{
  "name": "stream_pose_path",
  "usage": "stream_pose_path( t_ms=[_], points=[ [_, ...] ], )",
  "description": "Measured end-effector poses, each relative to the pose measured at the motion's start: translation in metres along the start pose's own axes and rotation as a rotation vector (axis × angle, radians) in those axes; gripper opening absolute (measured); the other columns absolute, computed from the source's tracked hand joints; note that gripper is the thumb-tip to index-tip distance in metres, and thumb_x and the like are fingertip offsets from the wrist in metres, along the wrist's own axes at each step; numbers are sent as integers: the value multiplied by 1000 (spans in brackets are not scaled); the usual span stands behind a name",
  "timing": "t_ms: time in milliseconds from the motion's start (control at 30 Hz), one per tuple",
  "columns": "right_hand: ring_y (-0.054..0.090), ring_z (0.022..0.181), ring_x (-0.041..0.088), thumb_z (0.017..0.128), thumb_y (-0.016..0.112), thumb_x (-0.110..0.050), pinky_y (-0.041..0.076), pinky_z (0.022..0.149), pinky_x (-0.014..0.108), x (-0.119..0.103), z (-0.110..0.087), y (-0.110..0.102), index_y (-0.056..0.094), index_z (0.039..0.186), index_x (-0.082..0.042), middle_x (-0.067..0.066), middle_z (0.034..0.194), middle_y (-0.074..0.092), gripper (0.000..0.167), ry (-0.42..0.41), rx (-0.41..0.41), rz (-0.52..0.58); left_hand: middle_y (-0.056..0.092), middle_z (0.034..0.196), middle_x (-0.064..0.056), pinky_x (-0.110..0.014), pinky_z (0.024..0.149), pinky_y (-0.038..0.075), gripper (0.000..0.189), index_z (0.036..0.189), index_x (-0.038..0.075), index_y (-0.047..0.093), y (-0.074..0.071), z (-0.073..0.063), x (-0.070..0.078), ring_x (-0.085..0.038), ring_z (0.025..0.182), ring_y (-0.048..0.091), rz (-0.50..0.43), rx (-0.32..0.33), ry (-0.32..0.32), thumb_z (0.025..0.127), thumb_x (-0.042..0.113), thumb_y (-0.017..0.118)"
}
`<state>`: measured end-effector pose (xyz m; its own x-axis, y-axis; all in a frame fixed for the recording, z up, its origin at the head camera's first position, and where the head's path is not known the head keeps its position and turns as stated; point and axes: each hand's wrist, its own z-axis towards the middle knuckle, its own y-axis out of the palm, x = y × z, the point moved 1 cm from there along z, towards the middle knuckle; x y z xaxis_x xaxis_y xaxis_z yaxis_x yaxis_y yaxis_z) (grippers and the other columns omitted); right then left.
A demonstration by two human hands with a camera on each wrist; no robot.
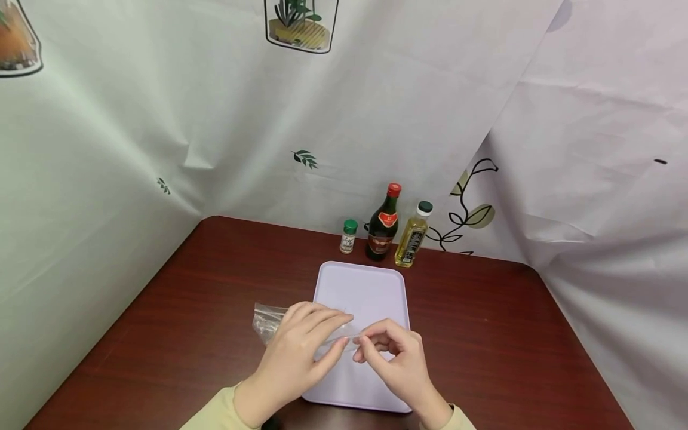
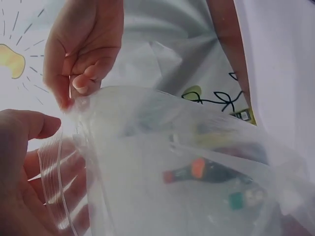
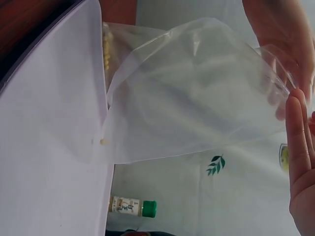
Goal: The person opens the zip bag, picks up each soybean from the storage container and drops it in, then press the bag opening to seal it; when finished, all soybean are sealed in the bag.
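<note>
Over the pale lilac tray (image 1: 362, 286) both hands are at the mouth of a clear zip-lock bag (image 2: 142, 152). My left hand (image 1: 298, 349) holds its zip edge, thumb on the near side and fingers showing through the plastic. At the other end of the mouth, my right hand (image 1: 400, 364) pinches the corner between thumb and fingertips. Seen from the right wrist, the bag (image 3: 197, 98) hangs loose and looks empty over the tray. A crumpled clear bag (image 1: 266, 322) shows at the tray's left, partly hidden behind my left hand.
Behind the tray stand a green-capped seasoning jar (image 1: 347, 237), a dark bottle with a red cap (image 1: 383, 230) and a bottle of yellow oil (image 1: 412, 239). Yellow grains (image 3: 106, 54) show beyond the tray edge in the right wrist view. A patterned cloth hangs around the brown table (image 1: 473, 346).
</note>
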<state>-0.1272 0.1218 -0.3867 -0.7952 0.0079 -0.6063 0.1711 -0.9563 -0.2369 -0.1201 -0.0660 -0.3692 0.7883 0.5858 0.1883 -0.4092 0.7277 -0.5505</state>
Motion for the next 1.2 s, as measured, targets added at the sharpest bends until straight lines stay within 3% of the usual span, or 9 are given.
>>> stream_pose_path(
  t_ms=[233, 433, 700, 1000, 1100, 1200],
  points=[
    [64, 54, 14, 71, 60, 25, 50, 51, 19, -3, 1, 0, 60, 88, 3, 11, 62, 64, 27, -45, -23, -26, 61, 92, 10, -31, 75, 36, 5, 90, 22, 66, 0, 4, 2, -10, 84, 51, -36, 3, -23, 86, 26, 65],
    [64, 58, 8, 76, 65, 16, 50, 53, 17, -4, 3, 0, 61, 89, 0, 9, 68, 64, 21, -101, -42, -89, 60, 87, 12, -30, 75, 34, 8, 82, 23, 65, -2, 6, 4, -9, 81, 50, -41, 16, -1, 77, 19, 70],
    [62, 59, 5, 79, 67, 8, 49, 54, 15, -6, 4, -1, 63, 88, -4, 4, 70, 65, 15, -126, -40, -162, 59, 82, 12, -30, 75, 33, 3, 81, 23, 67, -4, 6, 3, -8, 78, 48, -32, 37, 59, 82, 20, 67],
    [61, 56, 5, 85, 65, 0, 48, 54, 13, -7, 3, -2, 62, 85, -4, 3, 66, 64, 5, -138, -46, -195, 60, 79, 12, -31, 78, 34, 22, 78, 22, 67, -3, 8, 3, -8, 77, 48, -31, 72, 115, 93, 28, 53],
    [61, 54, 6, 87, 64, -2, 48, 54, 13, -8, 3, -2, 62, 85, -3, 3, 63, 63, 3, -139, -53, -197, 61, 78, 12, -33, 79, 34, 21, 77, 22, 68, -3, 8, 3, -8, 77, 49, -20, 70, 123, 93, 28, 55],
    [63, 53, 9, 82, 67, 7, 49, 53, 14, -11, 4, -3, 62, 86, -1, 5, 63, 64, 10, -119, -53, -174, 62, 79, 13, -34, 80, 34, 11, 79, 22, 69, -5, 8, 3, -8, 78, 50, -11, 59, 123, 88, 27, 64]
  ],
)
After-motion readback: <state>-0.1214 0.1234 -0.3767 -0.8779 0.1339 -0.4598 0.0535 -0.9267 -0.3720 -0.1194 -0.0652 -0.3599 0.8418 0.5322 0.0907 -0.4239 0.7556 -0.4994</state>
